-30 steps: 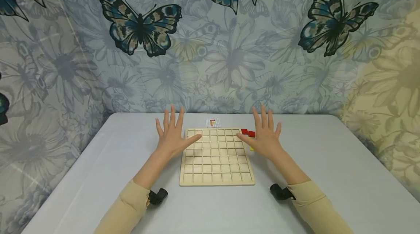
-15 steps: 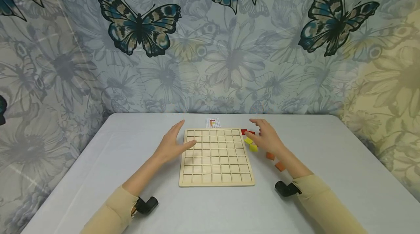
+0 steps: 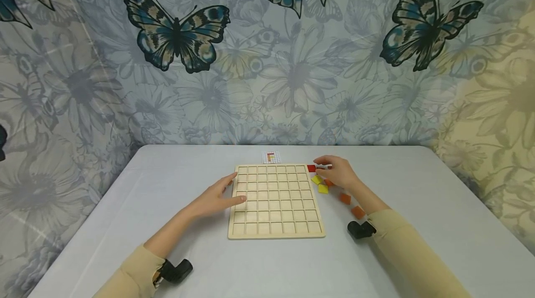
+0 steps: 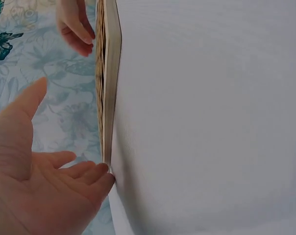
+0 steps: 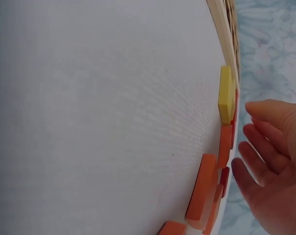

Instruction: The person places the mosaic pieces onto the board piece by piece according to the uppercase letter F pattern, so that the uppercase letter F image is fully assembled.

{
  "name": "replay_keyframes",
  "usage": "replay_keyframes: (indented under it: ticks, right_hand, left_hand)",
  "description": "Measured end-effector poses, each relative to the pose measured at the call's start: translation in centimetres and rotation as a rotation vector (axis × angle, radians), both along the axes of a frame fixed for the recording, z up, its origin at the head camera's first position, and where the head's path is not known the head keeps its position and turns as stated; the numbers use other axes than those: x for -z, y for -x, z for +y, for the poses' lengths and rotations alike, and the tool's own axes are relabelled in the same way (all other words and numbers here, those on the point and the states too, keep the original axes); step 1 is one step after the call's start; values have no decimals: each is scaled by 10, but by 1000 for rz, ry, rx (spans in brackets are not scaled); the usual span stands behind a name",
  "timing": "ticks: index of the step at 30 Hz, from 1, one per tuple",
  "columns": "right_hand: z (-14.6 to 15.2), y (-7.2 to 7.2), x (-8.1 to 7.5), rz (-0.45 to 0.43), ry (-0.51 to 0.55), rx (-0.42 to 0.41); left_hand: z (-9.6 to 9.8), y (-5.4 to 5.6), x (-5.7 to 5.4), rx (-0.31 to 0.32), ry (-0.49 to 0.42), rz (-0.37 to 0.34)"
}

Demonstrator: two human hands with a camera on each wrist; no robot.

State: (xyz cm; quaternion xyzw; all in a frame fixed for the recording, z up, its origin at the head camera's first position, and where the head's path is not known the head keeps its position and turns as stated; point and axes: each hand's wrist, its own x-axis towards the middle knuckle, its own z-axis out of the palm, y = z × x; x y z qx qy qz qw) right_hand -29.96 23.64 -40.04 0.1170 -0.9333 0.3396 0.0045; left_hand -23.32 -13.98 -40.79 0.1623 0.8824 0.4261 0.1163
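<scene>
A pale wooden board (image 3: 277,205) marked with a grid of square cells lies mid-table. At its left side is my left hand (image 3: 215,199), fingertips right at the edge, thumb stretched over the cells. In the left wrist view its palm (image 4: 50,196) shows with nothing in it. My right hand (image 3: 342,173) hovers at the board's far right corner, beside a red tile (image 3: 311,168). Its fingers are loosely bent, and in the right wrist view thumb and fingers (image 5: 256,164) stand apart with nothing between them. Yellow tiles (image 3: 323,189) lie just below that hand.
Several orange tiles (image 3: 344,198) trail toward the right forearm. Behind the board sits a small card (image 3: 271,157) printed with a coloured grid pattern. The white-covered table (image 3: 401,182) ends at a butterfly-print backdrop (image 3: 296,80). Each wrist carries a black camera (image 3: 361,229).
Both hands, spread wide over the board earlier, have come down. The left has moved to the board's left edge; the right has lowered beside the red tile, uncovering yellow and orange tiles.
</scene>
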Motion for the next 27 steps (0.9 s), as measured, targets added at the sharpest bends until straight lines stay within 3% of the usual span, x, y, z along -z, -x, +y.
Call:
replay_keyframes:
  ticks: [10, 19, 27]
  right_hand:
    - [2, 13, 2, -85, -11, 0]
    - [-1, 17, 5, -97, -5, -1]
    - [-2, 16, 5, -101, -9, -2]
  left_hand:
    - [-3, -8, 4, 158, 31, -58]
    - [-4, -11, 9, 239, 105, -18]
    - [-2, -11, 12, 326, 216, 66]
